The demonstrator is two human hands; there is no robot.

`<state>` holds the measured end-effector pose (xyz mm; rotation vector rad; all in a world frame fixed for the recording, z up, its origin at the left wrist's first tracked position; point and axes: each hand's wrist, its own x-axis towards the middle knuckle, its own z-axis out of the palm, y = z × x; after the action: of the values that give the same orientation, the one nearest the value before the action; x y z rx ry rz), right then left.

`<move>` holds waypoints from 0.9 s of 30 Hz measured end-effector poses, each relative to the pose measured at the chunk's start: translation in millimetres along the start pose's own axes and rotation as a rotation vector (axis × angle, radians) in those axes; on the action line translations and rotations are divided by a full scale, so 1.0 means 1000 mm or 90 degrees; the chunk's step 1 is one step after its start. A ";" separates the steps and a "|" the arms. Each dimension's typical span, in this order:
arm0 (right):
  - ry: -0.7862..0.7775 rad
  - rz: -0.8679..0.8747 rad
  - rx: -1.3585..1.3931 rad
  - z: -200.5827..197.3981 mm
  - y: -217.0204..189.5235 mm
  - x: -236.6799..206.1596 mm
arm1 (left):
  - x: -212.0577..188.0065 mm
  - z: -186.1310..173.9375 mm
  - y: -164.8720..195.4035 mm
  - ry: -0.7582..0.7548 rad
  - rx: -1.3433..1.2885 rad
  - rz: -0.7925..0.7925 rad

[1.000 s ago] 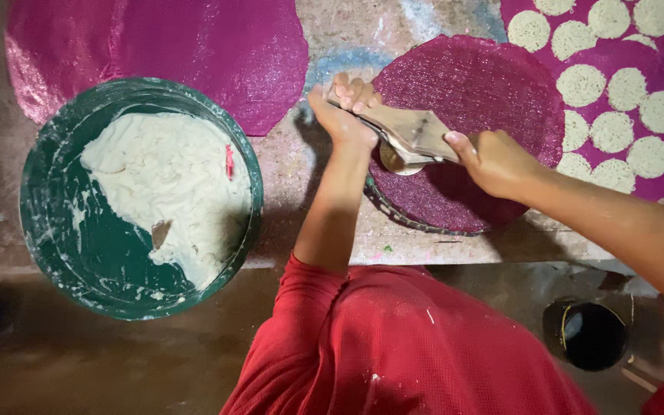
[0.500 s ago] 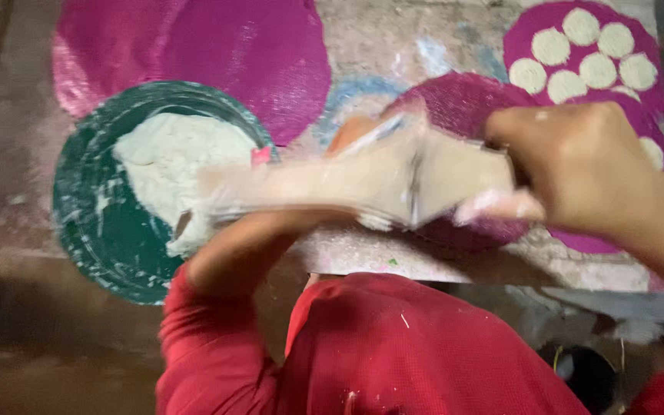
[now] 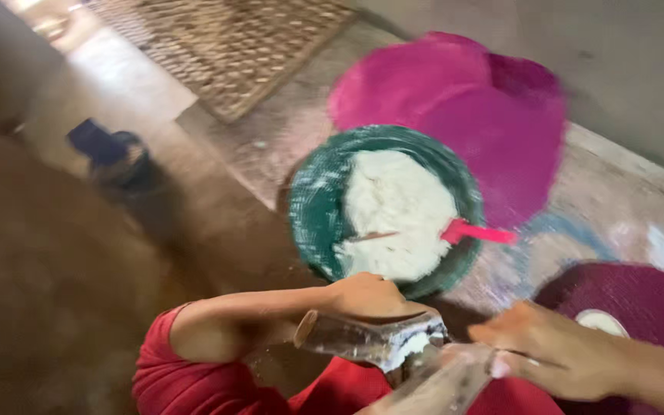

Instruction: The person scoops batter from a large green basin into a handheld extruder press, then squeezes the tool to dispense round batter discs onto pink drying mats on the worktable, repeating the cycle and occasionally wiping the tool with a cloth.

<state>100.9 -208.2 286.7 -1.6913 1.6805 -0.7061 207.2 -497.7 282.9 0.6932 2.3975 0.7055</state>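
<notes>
My left hand (image 3: 370, 296) grips one handle of a hinged metal press (image 3: 382, 342) smeared with white dough. The other handle is in my right hand (image 3: 555, 350), low in the view over my red-clothed lap. Just beyond my left hand stands a green bowl (image 3: 309, 207) holding a mound of white dough (image 3: 393, 211), with a pink-handled utensil (image 3: 474, 232) resting in it. At the right edge a small white dough disc (image 3: 601, 321) lies on a dark maroon round mat (image 3: 639, 296). The picture is blurred by motion.
Two overlapping magenta round mats (image 3: 463, 100) lie behind the bowl on a speckled floor. A woven mat (image 3: 247, 38) is spread at the top. A dark blue object (image 3: 109, 150) sits on the ground at the left.
The view has swung left and tilted. Both hands have drawn the press back from over the maroon mat toward my lap, and a white disc now lies on that mat.
</notes>
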 end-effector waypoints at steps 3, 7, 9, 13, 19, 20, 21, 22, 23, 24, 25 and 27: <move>-0.025 0.012 0.037 -0.005 0.043 0.016 | -0.036 -0.008 -0.065 0.053 -0.039 -0.045; 0.014 0.017 -0.177 -0.040 0.094 0.035 | -0.102 -0.015 -0.172 0.161 -0.355 -0.027; 0.256 -0.043 -0.486 -0.057 0.094 0.043 | -0.111 -0.004 -0.212 0.170 -0.666 0.072; 0.022 -0.274 -0.944 -0.132 0.094 0.127 | -0.063 0.037 -0.235 0.058 -1.003 0.146; 0.423 0.046 -0.673 -0.111 0.036 0.218 | -0.052 0.034 -0.232 0.401 -0.948 -0.221; 0.481 0.101 -0.501 -0.096 0.034 0.229 | -0.065 0.022 -0.240 0.465 -0.821 -0.330; 0.394 0.155 -0.433 -0.081 0.039 0.248 | -0.071 0.010 -0.244 0.602 -0.749 -0.254; 0.310 0.203 -0.362 -0.065 0.049 0.271 | -0.076 0.003 -0.249 0.739 -0.667 -0.178; 0.242 0.282 -0.307 -0.043 0.058 0.289 | -0.083 0.000 -0.252 0.795 -0.561 -0.148; 0.172 0.358 -0.249 -0.029 0.068 0.299 | -0.086 0.000 -0.255 0.846 -0.452 -0.119; 0.199 0.321 -0.320 -0.020 0.081 0.306 | -0.087 0.003 -0.259 0.891 -0.344 -0.093; 0.104 0.327 -0.429 0.001 0.102 0.313 | -0.085 0.017 -0.264 0.920 -0.310 -0.061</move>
<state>46.6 -517.3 188.3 -1.5072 2.5291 -0.0184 195.7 -736.1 140.0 -0.3359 3.0919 2.1674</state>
